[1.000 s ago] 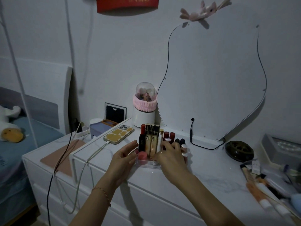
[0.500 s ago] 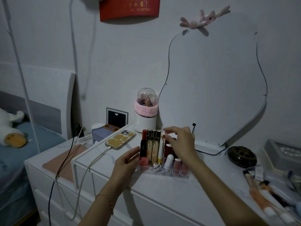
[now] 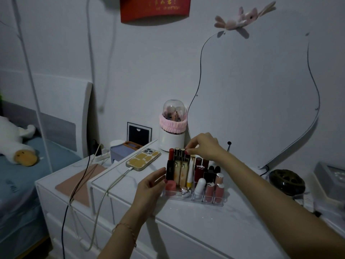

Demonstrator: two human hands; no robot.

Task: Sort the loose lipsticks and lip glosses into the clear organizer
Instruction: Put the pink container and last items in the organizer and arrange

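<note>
Dim dresser: my right hand [image 3: 203, 146] pinches a back-row tube [image 3: 187, 157], left hand [image 3: 149, 186] relaxed beside the organizer [image 3: 194, 198] (neighbours may topple if I tug).

Left hand [image 3: 149, 186] flat, right hand [image 3: 204, 146] pinching.

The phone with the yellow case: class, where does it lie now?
In the head view, the phone lies flat on the white dresser top, left of the clear organizer, before the white domed container.

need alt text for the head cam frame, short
A person's right hand pinches the top of a dark tube standing in the back row of a clear organizer full of lipsticks on a white dresser, while the left hand rests open against the organizer's left end.
</note>
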